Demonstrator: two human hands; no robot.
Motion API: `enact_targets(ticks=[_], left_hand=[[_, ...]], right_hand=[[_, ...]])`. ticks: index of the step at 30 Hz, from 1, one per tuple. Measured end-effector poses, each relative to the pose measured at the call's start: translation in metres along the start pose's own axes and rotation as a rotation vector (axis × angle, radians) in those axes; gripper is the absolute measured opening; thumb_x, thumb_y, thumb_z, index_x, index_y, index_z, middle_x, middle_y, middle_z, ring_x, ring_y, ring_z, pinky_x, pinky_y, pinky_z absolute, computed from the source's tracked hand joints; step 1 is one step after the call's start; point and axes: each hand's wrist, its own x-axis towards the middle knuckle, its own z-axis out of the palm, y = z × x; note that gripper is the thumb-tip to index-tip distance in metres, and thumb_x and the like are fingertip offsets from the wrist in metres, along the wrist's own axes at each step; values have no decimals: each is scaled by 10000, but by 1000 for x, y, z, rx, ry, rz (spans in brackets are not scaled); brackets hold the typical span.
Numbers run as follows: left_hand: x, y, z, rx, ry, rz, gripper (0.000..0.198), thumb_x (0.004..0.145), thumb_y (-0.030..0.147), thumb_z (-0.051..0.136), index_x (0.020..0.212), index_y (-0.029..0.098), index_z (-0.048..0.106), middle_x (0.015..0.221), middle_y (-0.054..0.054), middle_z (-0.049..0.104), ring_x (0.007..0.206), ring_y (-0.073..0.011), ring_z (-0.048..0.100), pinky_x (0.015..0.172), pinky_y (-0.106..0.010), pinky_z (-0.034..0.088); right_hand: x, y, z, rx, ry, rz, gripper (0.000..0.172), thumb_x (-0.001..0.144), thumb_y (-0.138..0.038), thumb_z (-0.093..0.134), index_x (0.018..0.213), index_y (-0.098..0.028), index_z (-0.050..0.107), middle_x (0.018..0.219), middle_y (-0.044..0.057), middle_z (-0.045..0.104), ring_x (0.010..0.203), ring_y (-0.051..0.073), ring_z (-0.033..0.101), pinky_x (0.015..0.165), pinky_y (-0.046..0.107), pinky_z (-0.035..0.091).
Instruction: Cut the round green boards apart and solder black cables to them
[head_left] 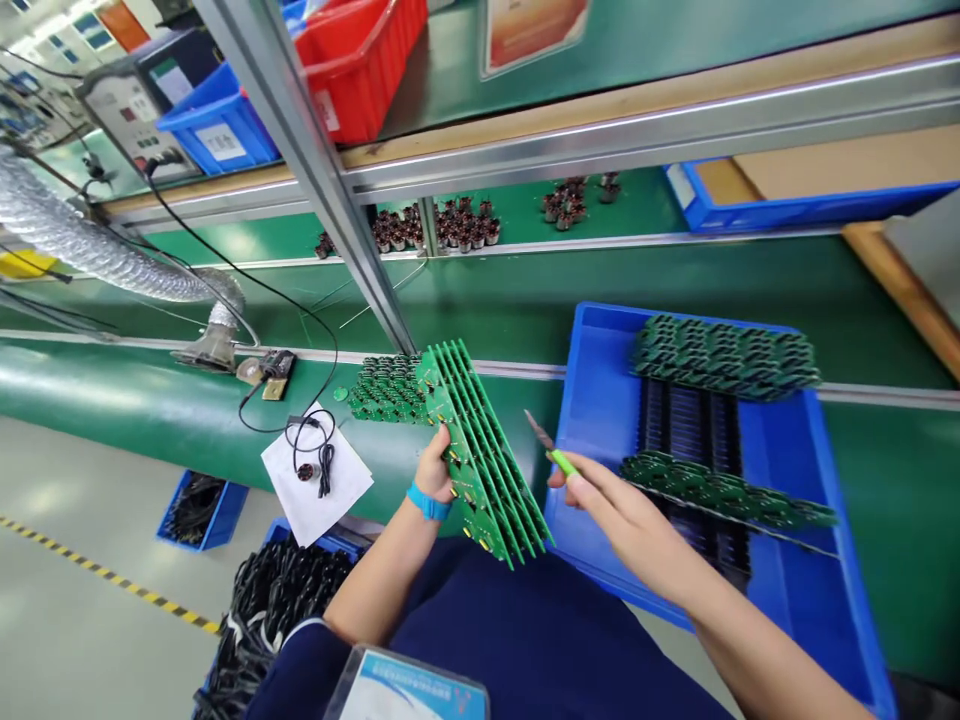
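My left hand (435,466), with a blue band at the wrist, is closed on the side of several green circuit boards (487,460). These boards stand on edge side by side with narrow gaps between them, tilted above the bench's front edge. To their right, my right hand (600,490) grips the green handle of a slim pointed tool (561,461). Its metal tip points up and left, apart from the boards. Whether it is a knife or another hand tool I cannot tell. Behind the held boards, more small green boards (386,390) lie on the green bench.
At right, a blue tray (592,400) holds a black slotted rack (690,420) and more circuit boards (727,355). White paper (300,500) with a coiled black cable lies at left. A metal post (322,150) rises behind. Below stands a bin of black cables (285,590).
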Motion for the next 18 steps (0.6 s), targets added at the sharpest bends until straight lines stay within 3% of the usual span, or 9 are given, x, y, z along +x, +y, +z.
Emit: enact_targets(ticks=[4,11,18], left_hand=[[-1,4,-1,36,60,126,307,603,371,765,775,164,616,663,1,657,703,-200,662,763,-346,527],[-15,13,10,97,88,233,559,378,386,858,820,168,594,701,-6,665,828,-254,656,802,-373,510],[-24,19,7,189,94,256,599,421,368,839,926,169,586,719,-12,666,812,-248,657,782,-365,511]], right_hand=[[0,-18,4,-94,-51,-32,572,839,-615,327,1186,-211,537,1195,101,589,1101,255,542,983,420,407],[6,-25,7,-195,-123,-55,523,878,-554,290,1178,-189,516,1249,104,552,1149,237,506,1005,409,378],[7,-29,4,-281,-150,-33,543,874,-551,291,1203,-174,502,1254,111,550,1156,252,504,1010,424,372]])
